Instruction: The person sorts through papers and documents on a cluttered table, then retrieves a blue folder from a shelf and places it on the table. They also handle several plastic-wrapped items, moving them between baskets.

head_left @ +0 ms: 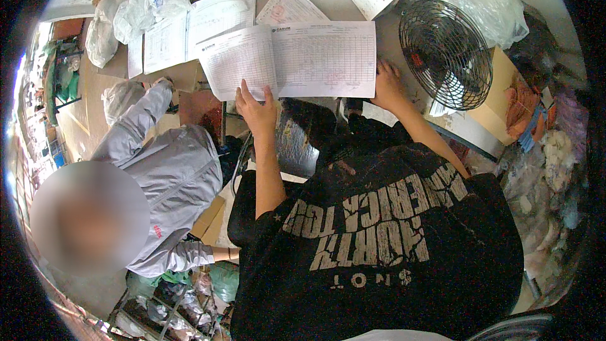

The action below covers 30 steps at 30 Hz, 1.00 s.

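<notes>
open ledger: spread flat, both hands on it

the open ledger [297, 57] of ruled forms lies on the table's near edge [189, 76]. the left hand [257, 108] presses its lower left page, fingers spread flat. the right hand [387, 85] rests by the right corner; whether it pinches the page i cannot tell. no page looks mid-turn. a second open book [189, 25] lies beyond, a small fan [447, 53] to the right. clear plastic bags [132, 12] hold something pale, unclear what. a person in grey [170, 170] is on the left.

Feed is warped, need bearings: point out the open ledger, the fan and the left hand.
ledger [315, 57], head view, right page of printed grid.
fan [445, 53], head view, centre of wire guard.
left hand [256, 108], head view, back of hand on ledger's lower edge.
</notes>
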Each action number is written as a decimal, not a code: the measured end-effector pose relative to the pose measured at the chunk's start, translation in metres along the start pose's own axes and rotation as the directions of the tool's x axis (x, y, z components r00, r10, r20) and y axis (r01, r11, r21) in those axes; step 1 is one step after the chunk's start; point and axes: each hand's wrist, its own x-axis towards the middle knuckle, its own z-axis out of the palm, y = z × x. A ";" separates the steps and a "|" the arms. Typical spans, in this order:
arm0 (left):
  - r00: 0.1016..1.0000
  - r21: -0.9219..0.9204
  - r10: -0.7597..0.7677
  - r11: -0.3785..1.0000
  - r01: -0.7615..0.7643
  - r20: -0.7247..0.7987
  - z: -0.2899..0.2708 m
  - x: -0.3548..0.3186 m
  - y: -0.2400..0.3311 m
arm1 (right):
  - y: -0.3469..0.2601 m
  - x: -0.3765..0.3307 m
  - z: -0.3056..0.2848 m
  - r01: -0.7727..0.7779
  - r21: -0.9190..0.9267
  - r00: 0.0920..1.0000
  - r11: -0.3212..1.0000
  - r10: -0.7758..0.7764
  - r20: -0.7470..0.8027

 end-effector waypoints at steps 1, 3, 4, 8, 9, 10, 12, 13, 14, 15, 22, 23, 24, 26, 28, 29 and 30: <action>0.998 0.012 -0.036 0.999 0.036 0.054 0.002 0.000 -0.003 | 0.000 0.000 0.000 -0.001 -0.006 1.000 1.000 0.001 0.008; 0.990 0.000 -0.110 0.994 0.110 0.085 0.006 -0.002 -0.007 | -0.002 0.000 -0.002 -0.012 -0.023 0.999 1.000 0.012 0.035; 0.982 -0.005 -0.153 0.988 0.154 0.108 0.008 -0.003 -0.007 | -0.004 0.000 -0.003 -0.009 -0.010 0.999 1.000 0.009 0.033; 0.981 -0.021 -0.152 0.988 0.155 0.121 0.012 -0.007 0.003 | -0.007 0.000 -0.010 -0.028 0.012 0.999 1.000 0.028 0.032; 0.984 -0.059 -0.139 0.987 0.147 0.111 0.013 -0.008 0.007 | -0.007 0.000 -0.010 -0.034 0.026 0.998 0.999 0.033 0.046; 0.977 -0.070 -0.156 0.983 0.167 0.147 0.015 -0.007 0.011 | -0.005 0.000 -0.010 -0.023 0.007 0.999 1.000 0.023 0.026; 0.947 -0.449 -0.290 0.833 0.322 0.141 0.018 -0.005 0.019 | 0.000 -0.001 -0.007 0.016 -0.009 1.000 1.000 -0.016 0.009; 0.923 -0.602 -0.346 0.705 0.374 0.168 0.019 -0.005 0.022 | 0.004 -0.002 -0.004 0.008 0.023 1.000 1.000 -0.008 0.025; 0.895 -0.551 -0.416 0.714 0.432 0.163 0.020 0.000 0.025 | 0.007 -0.003 -0.001 0.012 0.046 1.000 0.999 -0.012 0.003; 0.901 -0.578 -0.407 0.702 0.415 0.153 0.021 0.003 0.027 | 0.010 -0.004 0.003 0.017 0.070 1.000 0.997 -0.016 -0.018; 0.967 -0.506 -0.154 0.829 0.238 0.202 0.017 0.035 0.033 | 0.015 -0.020 0.003 0.134 0.343 0.829 0.930 0.085 -0.553; 0.979 -0.386 -0.137 0.904 0.185 0.149 0.015 0.035 0.035 | 0.013 -0.024 -0.001 0.138 0.302 0.841 0.943 0.050 -0.539; 0.993 -0.264 -0.108 0.957 0.119 0.055 0.015 0.033 0.038 | 0.010 -0.028 -0.005 0.141 0.263 0.852 0.954 0.018 -0.524; 0.991 -0.055 -0.076 0.996 0.071 -0.112 0.015 0.022 0.045 | 0.001 -0.033 -0.011 0.165 0.201 0.876 0.966 -0.050 -0.479; 0.972 -0.044 0.214 0.975 -0.219 -0.095 0.015 0.009 0.050 | -0.007 -0.035 -0.014 0.217 0.151 0.900 0.964 -0.138 -0.413; 0.936 -0.039 0.346 0.937 -0.348 -0.061 0.016 0.003 0.051 | -0.011 -0.034 -0.013 0.229 0.150 0.895 0.962 -0.147 -0.421; 0.902 -0.051 0.431 0.902 -0.429 0.022 0.018 -0.003 0.053 | -0.013 -0.033 -0.012 0.249 0.149 0.892 0.957 -0.167 -0.419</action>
